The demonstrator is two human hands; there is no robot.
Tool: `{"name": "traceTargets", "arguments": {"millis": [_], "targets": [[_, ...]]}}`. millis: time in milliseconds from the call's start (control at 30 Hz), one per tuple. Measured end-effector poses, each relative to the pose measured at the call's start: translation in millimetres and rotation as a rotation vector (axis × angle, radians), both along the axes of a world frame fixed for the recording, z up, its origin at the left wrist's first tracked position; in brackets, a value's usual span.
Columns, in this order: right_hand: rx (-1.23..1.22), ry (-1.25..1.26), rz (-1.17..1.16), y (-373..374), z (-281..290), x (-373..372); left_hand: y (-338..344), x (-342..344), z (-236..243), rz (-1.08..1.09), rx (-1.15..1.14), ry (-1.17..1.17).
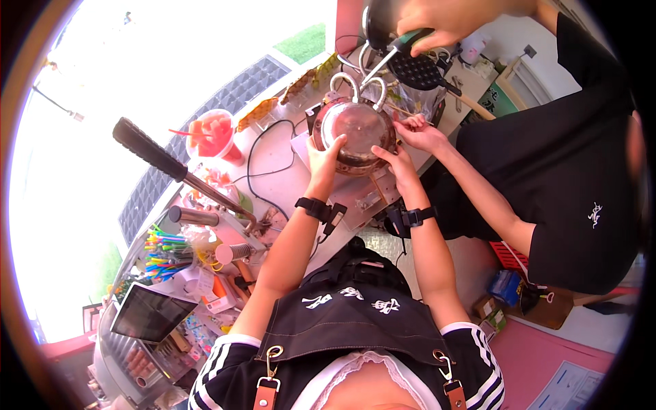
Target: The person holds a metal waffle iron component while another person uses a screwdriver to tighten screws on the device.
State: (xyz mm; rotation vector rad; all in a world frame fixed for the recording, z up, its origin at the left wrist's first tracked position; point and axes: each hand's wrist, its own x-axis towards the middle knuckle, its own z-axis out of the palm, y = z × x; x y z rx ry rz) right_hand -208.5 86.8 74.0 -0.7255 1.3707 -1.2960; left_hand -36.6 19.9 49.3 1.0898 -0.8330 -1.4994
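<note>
Both my hands grip a round, shiny, stained metal part [353, 131] with two curved metal tubes rising from its far side. My left hand [324, 161] holds its near left edge, thumb on top. At the near right edge is my right hand [398, 167], its thumb also over the rim. A co-worker's hand [444, 20] holds a screwdriver [388, 56] with a dark green and black handle, its shaft pointing down toward the tubes. The co-worker's other hand [418, 132] is beside the part's right edge, fingers curled.
A black dimpled waffle plate [418, 71] lies beyond the part. To the left stand a cup of red fruit pieces [211, 137], a long black-handled lever [154, 152], colourful straws [162, 254] and a dark screen [152, 313]. A black cable [251, 171] crosses the counter.
</note>
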Motion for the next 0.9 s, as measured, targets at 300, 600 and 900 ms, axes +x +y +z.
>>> {"name": "traceTargets", "arguments": {"millis": [300,600,900], "targets": [[-0.071,-0.068,-0.030,-4.3,-15.4,-3.3,1.1,1.8,1.4,-0.057,-0.019,-0.047],[-0.069,0.144,-0.065,1.1,-13.0,-3.7,3.3,-1.4,9.2,-0.027,0.029,0.020],[-0.438,1.435,0.001,44.0,28.3,80.4,8.6,3.4,26.0,-0.095,0.064,0.079]]}}
